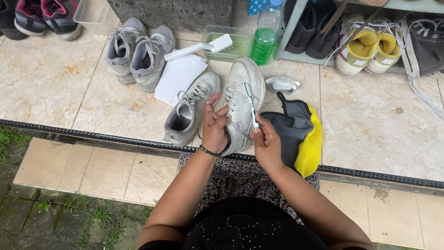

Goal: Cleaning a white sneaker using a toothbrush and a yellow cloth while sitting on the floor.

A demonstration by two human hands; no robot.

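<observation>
My left hand (215,127) clamps the white sneaker (242,99) at its heel, held above the tiled step. My right hand (267,143) pinches a toothbrush (251,105), bristles on its laces, near the grey-yellow cloth (300,134).

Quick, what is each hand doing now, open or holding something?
Left hand: closed on the white sneaker.
Right hand: closed on a small white brush.

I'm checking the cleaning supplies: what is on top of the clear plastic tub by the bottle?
A white scrub brush lies across the clear tub's rim, bristles down. Greenish liquid shows inside. The tub floor under the brush head is hidden.
</observation>
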